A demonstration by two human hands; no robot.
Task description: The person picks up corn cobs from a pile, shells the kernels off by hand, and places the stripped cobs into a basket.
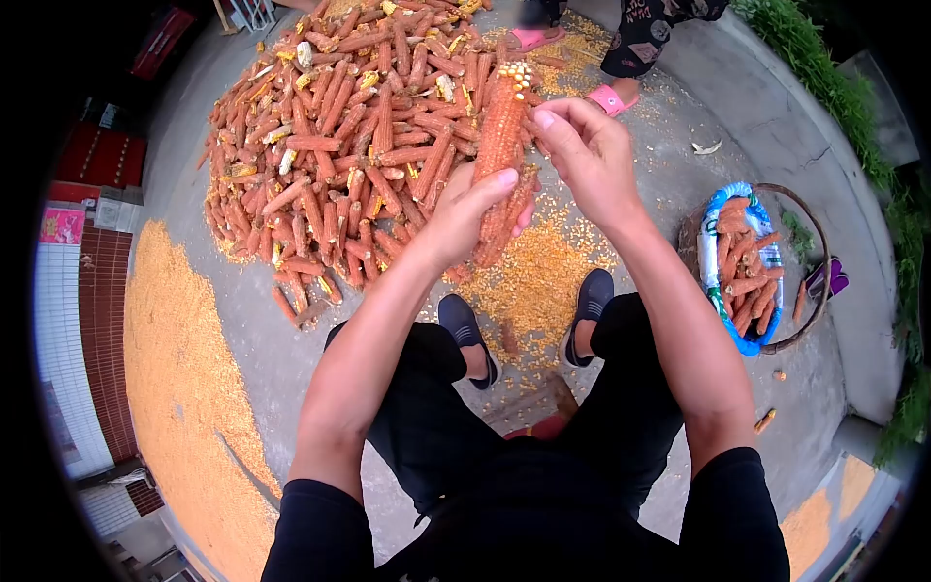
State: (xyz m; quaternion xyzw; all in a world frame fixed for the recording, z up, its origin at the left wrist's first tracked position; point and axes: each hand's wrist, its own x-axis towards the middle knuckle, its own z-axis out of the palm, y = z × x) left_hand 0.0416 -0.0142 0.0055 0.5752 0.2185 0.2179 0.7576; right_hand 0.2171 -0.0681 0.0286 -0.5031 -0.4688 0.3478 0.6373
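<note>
My left hand [470, 215] is wrapped round a reddish corn cob [501, 126], which stands tilted upward. Most of the cob is stripped, with a small patch of pale yellow kernels at its top end. A second bare cob [506, 218] appears to lie against it in the same grip, partly hidden by my thumb. Close beside the upper cob, my right hand [590, 155] has its thumb and fingers drawn together. What its fingertips hold, if anything, is hidden. Loose kernels [538, 281] lie on the ground below my hands, between my shoes.
A big heap of stripped cobs [339, 145] lies ahead to the left. Kernels are spread in a wide layer [184, 388] at far left. To the right stands a handled basket [713, 281] with a blue-and-white lining and cobs inside. Another person's feet in pink sandals [611, 99] are ahead.
</note>
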